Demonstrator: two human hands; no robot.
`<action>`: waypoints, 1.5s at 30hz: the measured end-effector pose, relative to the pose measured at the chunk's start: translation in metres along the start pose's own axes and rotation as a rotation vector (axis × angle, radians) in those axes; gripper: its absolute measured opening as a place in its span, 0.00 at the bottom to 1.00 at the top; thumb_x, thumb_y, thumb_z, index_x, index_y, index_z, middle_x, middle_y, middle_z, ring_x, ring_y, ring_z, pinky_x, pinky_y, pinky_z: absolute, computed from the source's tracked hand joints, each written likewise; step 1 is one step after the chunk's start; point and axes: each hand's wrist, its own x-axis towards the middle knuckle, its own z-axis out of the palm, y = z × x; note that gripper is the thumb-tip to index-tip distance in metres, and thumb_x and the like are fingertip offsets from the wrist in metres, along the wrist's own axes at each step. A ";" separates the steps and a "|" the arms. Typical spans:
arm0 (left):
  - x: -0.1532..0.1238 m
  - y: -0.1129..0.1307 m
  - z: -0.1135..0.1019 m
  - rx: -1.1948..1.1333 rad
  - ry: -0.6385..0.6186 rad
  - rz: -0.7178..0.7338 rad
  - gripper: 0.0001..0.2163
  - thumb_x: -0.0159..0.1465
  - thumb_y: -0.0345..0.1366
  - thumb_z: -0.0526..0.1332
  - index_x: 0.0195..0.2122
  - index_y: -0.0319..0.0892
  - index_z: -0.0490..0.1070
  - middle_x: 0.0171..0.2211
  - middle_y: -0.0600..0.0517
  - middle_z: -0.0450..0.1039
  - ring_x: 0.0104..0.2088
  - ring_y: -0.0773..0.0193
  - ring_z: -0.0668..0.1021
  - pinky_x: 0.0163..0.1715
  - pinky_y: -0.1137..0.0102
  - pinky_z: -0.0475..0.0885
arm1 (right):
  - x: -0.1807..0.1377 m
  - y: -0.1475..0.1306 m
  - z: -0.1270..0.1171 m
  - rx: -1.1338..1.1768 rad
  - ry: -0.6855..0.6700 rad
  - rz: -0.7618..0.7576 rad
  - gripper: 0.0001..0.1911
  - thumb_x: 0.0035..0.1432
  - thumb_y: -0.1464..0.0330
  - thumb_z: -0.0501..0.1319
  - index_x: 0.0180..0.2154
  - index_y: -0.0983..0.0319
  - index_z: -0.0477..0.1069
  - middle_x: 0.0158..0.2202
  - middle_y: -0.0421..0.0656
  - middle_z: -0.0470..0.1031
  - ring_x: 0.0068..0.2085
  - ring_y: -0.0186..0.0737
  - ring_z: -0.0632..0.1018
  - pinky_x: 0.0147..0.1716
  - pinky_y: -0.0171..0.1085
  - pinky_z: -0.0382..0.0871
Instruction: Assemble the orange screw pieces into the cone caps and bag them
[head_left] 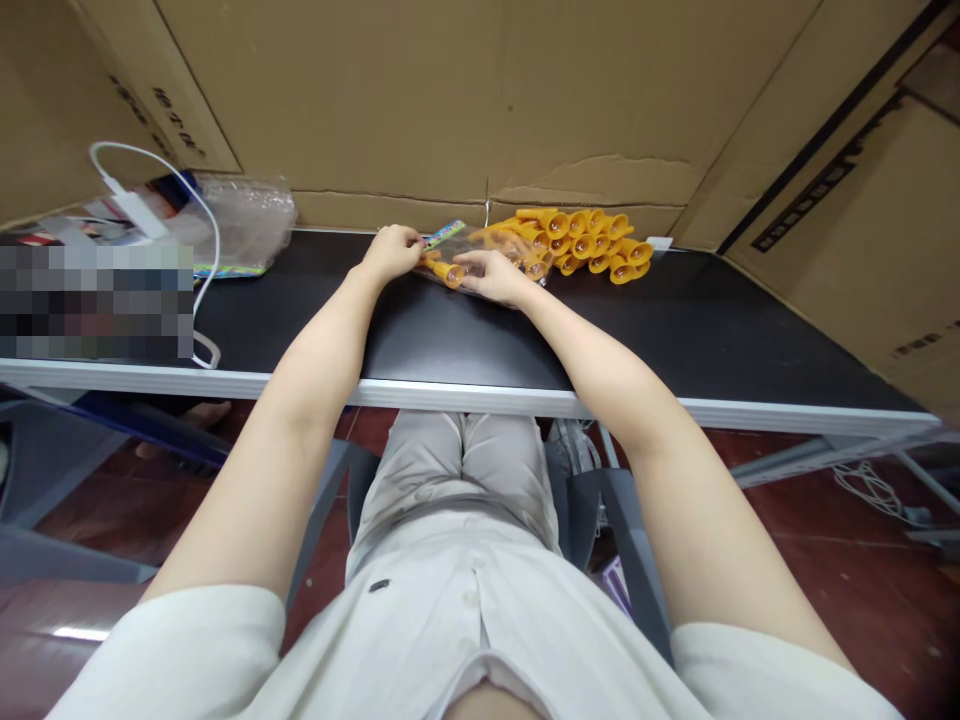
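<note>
My left hand [396,252] is closed, its fingertips pinching the narrow end of a yellow plastic horn-shaped piece [450,274]. The flared mouth of that piece points right, towards my right hand [496,277]. The thumb and fingers of my right hand are apart, and the hand rests over a clear plastic bag [472,240] with a colourful printed strip. Whether its fingertips touch the bag or the piece is hard to make out. Right behind my right hand lies a pile of similar yellow horn-shaped pieces [581,240], mouths mostly facing me.
A black tabletop [450,340] with a metal front edge carries everything. Cardboard walls [480,100] stand behind it and at both sides. At the left are more clear bags [251,215], a white cable [217,235] and a blurred-out patch. Grey chairs [52,470] are below.
</note>
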 end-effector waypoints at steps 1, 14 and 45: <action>0.000 0.000 0.000 0.005 -0.001 0.002 0.21 0.72 0.32 0.55 0.59 0.33 0.83 0.58 0.37 0.85 0.60 0.49 0.82 0.65 0.62 0.73 | 0.002 0.002 0.001 0.037 0.007 0.011 0.27 0.61 0.71 0.76 0.61 0.67 0.82 0.63 0.57 0.83 0.63 0.53 0.85 0.71 0.52 0.75; -0.004 0.002 0.001 -0.031 0.057 -0.066 0.21 0.69 0.37 0.61 0.60 0.40 0.83 0.58 0.40 0.84 0.63 0.45 0.80 0.69 0.61 0.71 | -0.003 -0.008 0.001 0.265 -0.045 0.110 0.26 0.57 0.79 0.72 0.58 0.68 0.81 0.60 0.58 0.85 0.62 0.51 0.85 0.69 0.52 0.77; -0.005 -0.019 -0.020 0.079 0.087 -0.509 0.28 0.69 0.30 0.63 0.71 0.30 0.74 0.73 0.26 0.71 0.73 0.34 0.74 0.73 0.45 0.69 | -0.007 0.012 -0.024 -0.715 0.058 0.061 0.33 0.71 0.73 0.60 0.75 0.70 0.66 0.73 0.65 0.71 0.75 0.70 0.69 0.74 0.69 0.62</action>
